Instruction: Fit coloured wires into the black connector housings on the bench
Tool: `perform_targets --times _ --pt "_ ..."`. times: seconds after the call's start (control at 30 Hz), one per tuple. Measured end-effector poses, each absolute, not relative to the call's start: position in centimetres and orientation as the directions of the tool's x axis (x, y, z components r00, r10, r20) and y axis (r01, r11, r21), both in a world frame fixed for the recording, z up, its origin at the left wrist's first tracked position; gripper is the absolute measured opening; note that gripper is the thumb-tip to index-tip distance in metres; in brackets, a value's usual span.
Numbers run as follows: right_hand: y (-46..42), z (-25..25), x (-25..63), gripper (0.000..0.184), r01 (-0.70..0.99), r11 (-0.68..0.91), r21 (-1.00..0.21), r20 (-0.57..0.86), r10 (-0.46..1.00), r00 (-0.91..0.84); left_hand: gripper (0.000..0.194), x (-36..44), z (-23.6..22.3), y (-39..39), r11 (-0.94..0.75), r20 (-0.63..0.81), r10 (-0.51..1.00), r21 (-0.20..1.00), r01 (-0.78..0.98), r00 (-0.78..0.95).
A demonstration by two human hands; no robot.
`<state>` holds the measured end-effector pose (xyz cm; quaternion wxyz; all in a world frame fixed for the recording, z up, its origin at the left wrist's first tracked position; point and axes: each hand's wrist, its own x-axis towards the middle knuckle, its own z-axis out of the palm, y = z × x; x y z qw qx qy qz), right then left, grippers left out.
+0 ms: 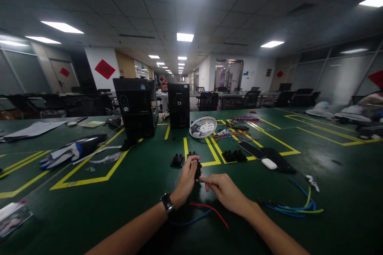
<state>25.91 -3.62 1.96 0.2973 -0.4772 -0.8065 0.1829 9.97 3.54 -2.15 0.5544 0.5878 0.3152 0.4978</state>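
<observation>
In the middle of the head view, my left hand (pixel 189 175) is closed around a small black plastic block (pixel 198 170), which looks like a terminal block and is held upright above the table. My right hand (pixel 223 189) meets the block's lower end with its index fingertip, the other fingers curled in. Whatever lies between those fingertips is too small to name. Below the hands, a red wire (pixel 214 208) and a blue wire (pixel 191 220) lie on the green table (pixel 143 191). Similar black blocks (pixel 177 160) stand just behind my left hand, and more black blocks (pixel 234 155) sit to the right.
Two black computer towers (pixel 134 107) (pixel 178 105) stand at the back beside a white basket (pixel 203 126). Loose wires (pixel 299 209), a phone (pixel 251 149) and a white case (pixel 269 163) lie right. A glove (pixel 64 154) and plastic bags (pixel 107 157) lie left.
</observation>
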Motion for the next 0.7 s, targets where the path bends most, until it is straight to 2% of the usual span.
perform_targets --times 0.13,0.3,0.37,0.43,0.6,0.7 --pt "-3.9 3.8 26.8 0.029 0.612 0.442 -0.656 0.331 0.897 -0.293 0.039 9.9 -1.2 3.9 -0.302 0.327 0.927 0.941 -0.150 0.182" --pt "-4.4 2.6 24.1 0.028 0.577 0.455 -0.679 0.467 0.873 -0.139 0.032 10.6 1.1 5.6 -0.377 0.351 0.925 0.893 -0.245 -0.144" --pt "-4.3 1.8 22.8 0.031 0.544 0.484 -0.686 0.505 0.854 -0.123 0.029 10.8 1.8 6.5 -0.383 0.334 0.921 0.870 -0.309 -0.200" --pt "-4.1 1.7 22.7 0.031 0.543 0.486 -0.685 0.534 0.842 -0.080 0.025 11.0 2.3 7.1 -0.402 0.360 0.915 0.848 -0.344 -0.182" --pt "-3.9 3.7 25.6 0.027 0.596 0.448 -0.667 0.583 0.811 0.042 0.017 12.1 3.0 6.9 -0.546 0.567 0.824 0.794 -0.265 0.000" --pt "-4.1 3.5 25.9 0.028 0.597 0.427 -0.679 0.579 0.812 0.078 0.013 13.4 4.0 7.5 -0.532 0.563 0.826 0.786 -0.315 0.010"
